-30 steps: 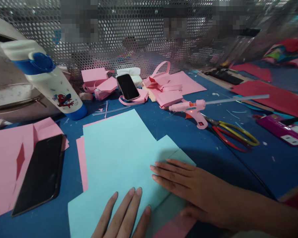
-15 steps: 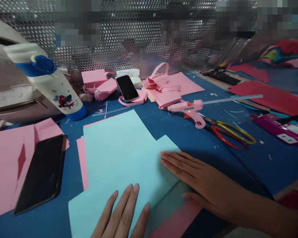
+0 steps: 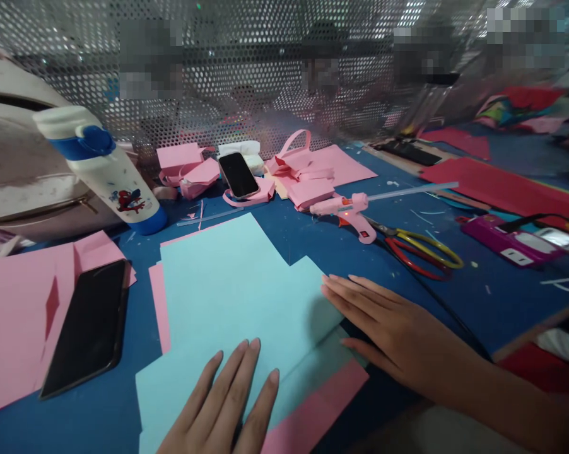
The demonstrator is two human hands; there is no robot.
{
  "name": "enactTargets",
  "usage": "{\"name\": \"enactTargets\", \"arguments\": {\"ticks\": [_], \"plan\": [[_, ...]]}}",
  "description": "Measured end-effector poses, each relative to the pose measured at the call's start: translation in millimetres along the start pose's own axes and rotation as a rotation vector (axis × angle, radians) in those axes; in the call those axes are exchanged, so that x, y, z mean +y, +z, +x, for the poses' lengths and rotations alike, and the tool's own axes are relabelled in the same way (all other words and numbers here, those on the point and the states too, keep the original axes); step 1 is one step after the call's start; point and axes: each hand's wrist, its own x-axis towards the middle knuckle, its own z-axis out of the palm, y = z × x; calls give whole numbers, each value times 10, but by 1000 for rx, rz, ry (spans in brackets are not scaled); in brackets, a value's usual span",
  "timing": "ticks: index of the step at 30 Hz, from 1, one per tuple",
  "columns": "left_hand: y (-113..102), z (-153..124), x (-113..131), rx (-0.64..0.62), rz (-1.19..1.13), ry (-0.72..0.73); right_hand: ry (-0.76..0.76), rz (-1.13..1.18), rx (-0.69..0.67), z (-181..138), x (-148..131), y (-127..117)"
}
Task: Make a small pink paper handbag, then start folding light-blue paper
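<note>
A cut sheet of light blue paper (image 3: 228, 284) lies on the blue table, with pink paper (image 3: 320, 403) showing from beneath its left and lower right edges. My left hand (image 3: 222, 403) rests on the blue sheet near the bottom, fingers extended and slightly spread. Over at the sheet's right edge is my right hand (image 3: 388, 328), its fingers stretched out flat and the tips at the paper's border. Neither hand grips anything. A fold or overlapping edge runs across the lower right of the blue sheet.
A dark phone (image 3: 88, 328) and pink sheets (image 3: 19, 315) lie left, beside a tilted bottle (image 3: 109, 170). Behind are folded pink paper pieces (image 3: 313, 192) and another phone (image 3: 238, 174). A pink glue gun (image 3: 346, 211), pliers (image 3: 424, 249) and a purple power strip (image 3: 506, 239) lie right.
My right hand has slid outward from the blue sheet to its right edge. My left hand stays on the paper. The camera view has shifted slightly.
</note>
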Motion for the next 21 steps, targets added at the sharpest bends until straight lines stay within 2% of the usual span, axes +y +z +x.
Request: {"name": "enactTargets", "arguments": {"ticks": [5,10,14,21], "plan": [[-83,249,-166,-11,18,174,-16,-37,-3,58,28,-18],[-58,447,-126,24,-3,108,-31,10,-9,95,68,-82],[-15,512,-149,52,-27,112,-42,59,-45,166,156,-186],[-71,609,-536,155,-194,243,-4,240,-45,419,300,-436]]}}
